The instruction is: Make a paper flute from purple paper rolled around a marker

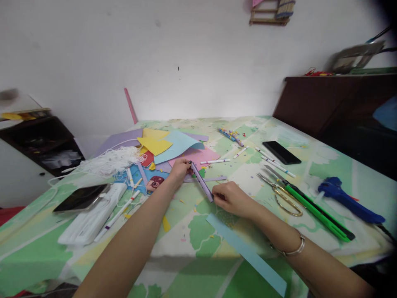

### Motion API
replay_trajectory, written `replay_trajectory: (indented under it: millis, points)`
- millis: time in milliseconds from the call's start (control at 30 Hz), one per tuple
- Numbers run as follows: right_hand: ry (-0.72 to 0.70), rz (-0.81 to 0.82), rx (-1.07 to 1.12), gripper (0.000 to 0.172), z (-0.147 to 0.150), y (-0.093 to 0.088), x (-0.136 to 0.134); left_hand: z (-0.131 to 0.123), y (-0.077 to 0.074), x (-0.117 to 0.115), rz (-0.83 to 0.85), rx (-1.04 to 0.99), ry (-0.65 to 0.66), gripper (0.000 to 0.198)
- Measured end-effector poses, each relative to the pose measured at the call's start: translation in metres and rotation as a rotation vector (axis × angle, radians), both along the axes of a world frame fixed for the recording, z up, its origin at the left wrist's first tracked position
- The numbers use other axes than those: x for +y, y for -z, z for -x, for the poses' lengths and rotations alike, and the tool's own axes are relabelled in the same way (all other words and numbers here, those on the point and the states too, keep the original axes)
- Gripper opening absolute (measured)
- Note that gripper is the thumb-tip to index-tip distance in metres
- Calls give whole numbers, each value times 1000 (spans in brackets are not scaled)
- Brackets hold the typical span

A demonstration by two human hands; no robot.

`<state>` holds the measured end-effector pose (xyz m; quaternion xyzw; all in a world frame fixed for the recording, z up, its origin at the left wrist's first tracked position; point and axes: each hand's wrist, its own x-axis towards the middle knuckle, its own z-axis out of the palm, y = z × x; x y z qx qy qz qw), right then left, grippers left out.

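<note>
A thin purple paper tube [201, 181] with dark spots along it slants between my two hands, above the table. My left hand [180, 170] pinches its far end between thumb and finger. At the near end, the closed fingers of my right hand [228, 198] grip the tube's tip. Just below my right hand, a light blue paper strip [248, 252] lies across the table edge and hangs over it. Beyond the tube, a narrow purple strip [214, 179] rests on the cloth.
Coloured paper sheets [176, 145], tangled white string [114, 161] and a power strip [83, 225] bearing a phone [81, 198] lie left. To the right are gold scissors [283, 196], a green box cutter [319, 211], a blue glue gun [347, 200], a black phone [281, 152] and several markers [215, 161].
</note>
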<state>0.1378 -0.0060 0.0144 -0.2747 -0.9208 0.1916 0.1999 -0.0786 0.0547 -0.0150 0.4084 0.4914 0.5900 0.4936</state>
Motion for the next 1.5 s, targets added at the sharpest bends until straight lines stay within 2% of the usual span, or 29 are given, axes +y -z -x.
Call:
replay_trajectory:
  millis: [667, 767, 900, 967, 1067, 1133, 1200, 1367, 1500]
  points:
    - [-47, 43, -41, 19, 0, 2, -1, -4, 1, 1, -23, 83, -67, 14]
    - [-2, 38, -44, 20, -1, 2, 2, -3, -9, -2, -83, 68, -103, 10]
    - [46, 47, -18, 19, -1, 3, 10, -9, -41, -15, -275, 87, -168, 15]
    - [61, 44, 7, 18, -1, 3, 14, -17, -58, -27, -478, 188, -205, 15]
    - [94, 33, 49, 18, -1, 5, 16, -32, -76, -47, -626, 383, -202, 15]
    - [96, 27, 76, 17, -2, 6, 16, -41, -80, -58, -711, 540, -175, 12]
    - [97, 19, 107, 18, -2, 7, 15, -48, -81, -65, -761, 614, -150, 13]
    - [129, 95, 267, 32, -2, 1, 11, -56, -82, -76, -713, 535, -97, 13]
    - [69, 164, 418, 26, -2, -8, 6, -56, -83, -80, -671, 478, -48, 14]
